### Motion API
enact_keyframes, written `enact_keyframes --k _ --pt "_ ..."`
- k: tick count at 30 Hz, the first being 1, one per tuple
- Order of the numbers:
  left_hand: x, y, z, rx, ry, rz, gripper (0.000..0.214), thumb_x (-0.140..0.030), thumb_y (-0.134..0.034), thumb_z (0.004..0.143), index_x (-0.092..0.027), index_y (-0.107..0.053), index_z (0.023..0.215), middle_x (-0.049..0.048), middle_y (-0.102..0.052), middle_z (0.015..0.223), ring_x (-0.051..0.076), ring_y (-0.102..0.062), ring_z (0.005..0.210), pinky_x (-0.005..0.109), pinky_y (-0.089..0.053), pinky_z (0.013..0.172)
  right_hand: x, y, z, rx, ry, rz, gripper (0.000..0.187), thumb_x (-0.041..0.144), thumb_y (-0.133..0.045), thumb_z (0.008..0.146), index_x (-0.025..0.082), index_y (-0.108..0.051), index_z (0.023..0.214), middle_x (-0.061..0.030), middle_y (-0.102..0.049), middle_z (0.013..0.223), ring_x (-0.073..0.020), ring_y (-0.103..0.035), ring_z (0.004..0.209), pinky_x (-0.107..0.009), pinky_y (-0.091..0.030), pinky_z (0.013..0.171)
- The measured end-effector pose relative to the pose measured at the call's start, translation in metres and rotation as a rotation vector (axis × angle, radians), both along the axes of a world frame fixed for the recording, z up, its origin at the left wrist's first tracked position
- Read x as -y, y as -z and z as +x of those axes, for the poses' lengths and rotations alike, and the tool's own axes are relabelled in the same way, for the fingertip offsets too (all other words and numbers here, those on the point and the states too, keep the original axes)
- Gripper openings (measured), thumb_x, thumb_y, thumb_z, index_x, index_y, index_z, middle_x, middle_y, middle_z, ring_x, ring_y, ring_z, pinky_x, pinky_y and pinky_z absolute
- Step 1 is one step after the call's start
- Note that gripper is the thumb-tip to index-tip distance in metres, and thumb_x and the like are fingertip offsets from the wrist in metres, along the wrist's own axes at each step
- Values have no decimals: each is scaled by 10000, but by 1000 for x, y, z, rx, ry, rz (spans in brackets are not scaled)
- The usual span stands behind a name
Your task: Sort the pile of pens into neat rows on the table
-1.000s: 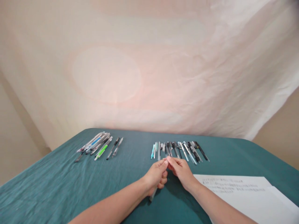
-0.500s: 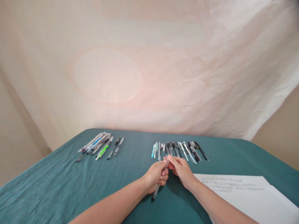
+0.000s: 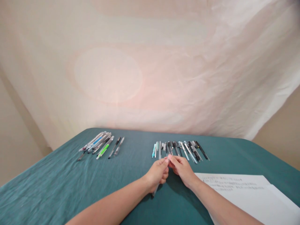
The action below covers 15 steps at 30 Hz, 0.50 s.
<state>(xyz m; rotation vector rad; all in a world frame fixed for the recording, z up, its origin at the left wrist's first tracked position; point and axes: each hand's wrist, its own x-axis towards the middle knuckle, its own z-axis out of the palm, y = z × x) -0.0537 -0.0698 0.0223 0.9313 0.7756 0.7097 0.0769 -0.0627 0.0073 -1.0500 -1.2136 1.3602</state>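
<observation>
My left hand (image 3: 157, 174) is closed around a grey pen (image 3: 154, 191), whose dark end sticks out below the fist toward me. My right hand (image 3: 180, 168) meets it at the pen's upper end, with thumb and fingers pinched on the tip there. Fingers hide most of the barrel and whatever the right fingertips grip. Just beyond the hands lies a row of pens (image 3: 186, 151) in black, grey, white and light blue, side by side on the green cloth.
A pile of pens (image 3: 96, 142) lies at the far left, with a bright green pen (image 3: 105, 151) and two dark-and-clear pens beside it. White paper sheets (image 3: 253, 203) with handwriting lie at the right. Behind the green-covered table (image 3: 58, 187) hangs a pale cloth (image 3: 164, 78).
The left hand has slid up the pen toward the right fingertips, covering more of the barrel. The right hand has barely moved, and the pens on the table lie as before.
</observation>
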Motion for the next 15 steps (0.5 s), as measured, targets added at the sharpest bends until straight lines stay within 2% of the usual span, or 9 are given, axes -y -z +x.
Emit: enact_keyframes --k 8,15 --pt "-1 0 1 -87 -4 28 312 -518 -416 775 -207 -385 794 -92 -279 521 14 -163 352 184 -42 362 0 2 0 16 30 17 380 481 -541 732 120 -563 616 69 -315 449 -36 -202 399 -196 -109 370" --pt "-1 -3 1 -97 23 20 361 -571 -394 757 -231 -403 877 -96 -275 511 19 -153 351 180 -49 360 -1 2 0 3 78 13 386 493 -550 718 113 -613 701 64 -331 453 -40 -219 400 -195 -123 372"
